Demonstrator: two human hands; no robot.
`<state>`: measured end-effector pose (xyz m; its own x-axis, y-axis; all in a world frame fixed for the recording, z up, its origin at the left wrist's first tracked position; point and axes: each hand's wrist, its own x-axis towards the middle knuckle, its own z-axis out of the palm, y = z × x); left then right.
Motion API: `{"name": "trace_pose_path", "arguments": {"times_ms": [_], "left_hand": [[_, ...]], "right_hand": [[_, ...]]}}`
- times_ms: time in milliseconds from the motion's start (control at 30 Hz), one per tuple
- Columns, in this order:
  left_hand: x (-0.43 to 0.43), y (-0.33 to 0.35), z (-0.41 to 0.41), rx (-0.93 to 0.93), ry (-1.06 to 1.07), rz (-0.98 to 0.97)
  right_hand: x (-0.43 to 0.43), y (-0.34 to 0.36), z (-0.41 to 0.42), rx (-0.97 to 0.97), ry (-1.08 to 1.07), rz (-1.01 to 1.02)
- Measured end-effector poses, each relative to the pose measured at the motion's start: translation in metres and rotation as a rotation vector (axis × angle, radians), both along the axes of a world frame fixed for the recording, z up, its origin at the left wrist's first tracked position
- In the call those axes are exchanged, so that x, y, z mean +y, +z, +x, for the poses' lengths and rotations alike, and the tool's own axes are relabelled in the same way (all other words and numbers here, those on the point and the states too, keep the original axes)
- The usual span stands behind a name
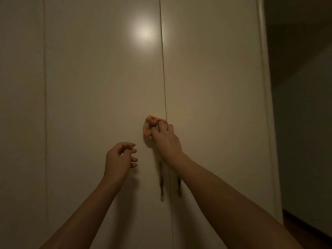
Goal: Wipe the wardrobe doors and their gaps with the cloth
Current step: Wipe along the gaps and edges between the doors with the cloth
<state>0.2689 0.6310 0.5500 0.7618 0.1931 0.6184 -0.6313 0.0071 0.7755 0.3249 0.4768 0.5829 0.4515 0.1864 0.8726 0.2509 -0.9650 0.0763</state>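
Pale wardrobe doors [100, 90] fill the view, and a thin vertical gap [163, 72] runs between the two middle doors. My right hand [166, 139] grips a bunched orange-pink cloth [148, 125] and holds it against the door right beside that gap. My left hand [120, 157] hovers lower and to the left with loosely curled fingers, holding nothing, close to the door surface. Two dark handles [162, 184] hang below my right wrist, one on each side of the gap, partly hidden by my forearm.
Another door gap [45, 105] runs down the left side. The wardrobe's right edge [264, 87] meets a dark wall and a strip of dark floor [305, 229] at the lower right. A bright light reflection [143, 32] sits high on the door.
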Motion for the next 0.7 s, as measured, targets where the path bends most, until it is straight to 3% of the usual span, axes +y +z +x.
{"name": "trace_pose_path", "arguments": {"times_ms": [700], "left_hand": [[-0.169,-0.001,0.004,0.01,-0.165,0.086]], "right_hand": [[-0.223,-0.015,-0.021,-0.033,-0.216,0.188]]}}
